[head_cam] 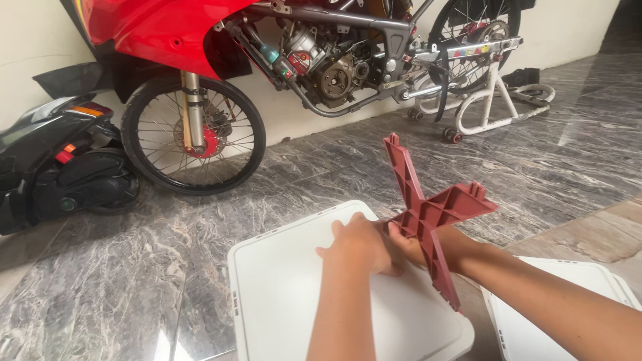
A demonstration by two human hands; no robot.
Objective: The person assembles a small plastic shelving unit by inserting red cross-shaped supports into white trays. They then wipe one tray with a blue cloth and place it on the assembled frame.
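Note:
A dark red plastic cross-shaped brace [428, 214] stands tilted over a white square panel [287, 294] lying flat on the floor. My right hand [409, 246] grips the brace near its crossing point, partly hidden behind my left hand. My left hand [358, 246] rests beside it on the panel, fingers curled against the right hand and the brace's lower arm. Whether the left hand grips the brace cannot be told.
A second white panel [568, 301] lies at the right. A red motorcycle [200, 40] on a white rear stand [488, 107] is parked along the wall, with a black scooter [53, 160] at the left. The floor is grey marble tile [100, 267].

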